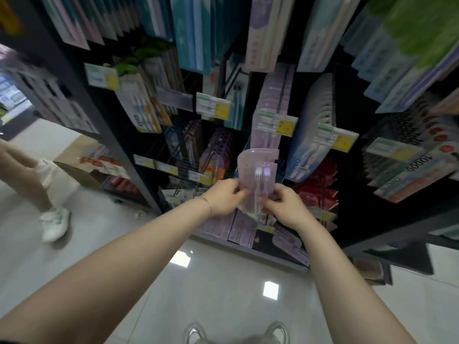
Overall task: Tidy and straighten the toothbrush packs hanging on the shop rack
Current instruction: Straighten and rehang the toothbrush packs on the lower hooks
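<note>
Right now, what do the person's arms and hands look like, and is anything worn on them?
Both forearms are bare. The left hand and the right hand wear no gloves, and I see no rings. A thin silver bracelet circles the left wrist. No watch shows.

The left hand (224, 198) and the right hand (283, 207) are bare, and the forearms behind them are uncovered along all the length that shows. Just behind the left hand a thin silvery bracelet (204, 201) circles the wrist, its fine links catching the light. Far back from that hand, at the elbow end, a dark strip (10, 341) may be a sleeve edge; it is too small to tell. Well below both hands show two pale, glossy, rounded toes: the left shoe (196, 332) and the right shoe (278, 330).
</note>
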